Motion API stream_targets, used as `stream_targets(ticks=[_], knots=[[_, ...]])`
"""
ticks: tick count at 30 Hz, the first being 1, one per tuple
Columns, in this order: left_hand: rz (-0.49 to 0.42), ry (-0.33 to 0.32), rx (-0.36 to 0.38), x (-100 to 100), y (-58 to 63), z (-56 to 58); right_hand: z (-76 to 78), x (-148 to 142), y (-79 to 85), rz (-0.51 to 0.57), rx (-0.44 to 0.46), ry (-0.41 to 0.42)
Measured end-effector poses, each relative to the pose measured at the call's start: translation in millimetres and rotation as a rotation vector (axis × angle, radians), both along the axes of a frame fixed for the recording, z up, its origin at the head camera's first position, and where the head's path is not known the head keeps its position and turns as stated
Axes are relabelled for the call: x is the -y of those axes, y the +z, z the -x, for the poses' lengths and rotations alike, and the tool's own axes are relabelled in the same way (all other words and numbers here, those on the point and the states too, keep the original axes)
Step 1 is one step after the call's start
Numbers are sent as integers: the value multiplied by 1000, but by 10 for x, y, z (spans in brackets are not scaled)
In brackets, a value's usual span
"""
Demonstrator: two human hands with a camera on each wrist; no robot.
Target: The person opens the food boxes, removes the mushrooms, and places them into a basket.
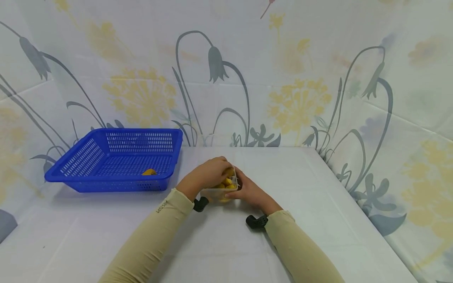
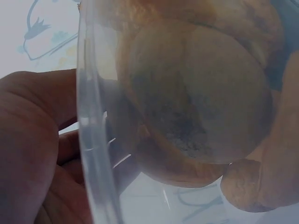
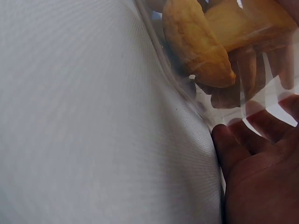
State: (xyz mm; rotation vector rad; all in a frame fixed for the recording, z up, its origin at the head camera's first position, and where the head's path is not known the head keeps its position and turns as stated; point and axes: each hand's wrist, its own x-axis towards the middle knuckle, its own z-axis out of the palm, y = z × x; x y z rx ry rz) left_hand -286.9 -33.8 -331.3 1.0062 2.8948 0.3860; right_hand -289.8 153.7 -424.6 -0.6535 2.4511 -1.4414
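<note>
A clear plastic box (image 1: 217, 193) stands on the white table, holding several yellow pieces (image 1: 228, 184). My left hand (image 1: 212, 173) reaches over its rim from the left, fingers down among the pieces. Whether they pinch one is hidden. My right hand (image 1: 249, 191) grips the box at its right side, thumb across the front. In the right wrist view, its fingers lie along the outside of the clear wall, beside a tapered yellow piece (image 3: 196, 44). Through the plastic in the left wrist view, a large rounded piece (image 2: 196, 93) shows a pale, flat face.
A blue perforated basket (image 1: 122, 186) stands to the left of the box, with one yellow piece (image 1: 150, 172) in it. A flower-patterned cloth (image 1: 226, 90) hangs behind the table and along the right side. A grey object (image 1: 6, 226) shows at the left edge.
</note>
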Motion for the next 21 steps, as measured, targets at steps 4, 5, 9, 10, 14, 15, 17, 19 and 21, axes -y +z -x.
stream_targets(ticks=[4, 5, 9, 10, 14, 15, 17, 19, 21], knots=[[0, -4, -13, 7, 18, -17, -1, 0, -2, 5, 4, 0], [-2, -4, -15, 10, 22, -22, -2, 0, -3, 7, 2, 1], [-12, -12, -24, 24, 34, -38, -8, 5, 5, 9, 2, 2], [-17, -16, -28, 29, 36, -42, -11, 6, 8, 9, 3, 3], [-30, -32, -43, 41, 59, -64, -18, 7, 23, 3, 12, 0], [-35, -35, -46, 44, 63, -68, -22, 6, 28, 1, 12, 1], [-46, -40, -51, 49, 74, -78, -20, 4, 28, 1, 14, 0], [-52, -45, -64, 54, 80, -85, -20, 3, 26, 3, 12, 4], [-61, -48, -75, 64, 93, -97, -18, 5, 18, 5, 15, 2]])
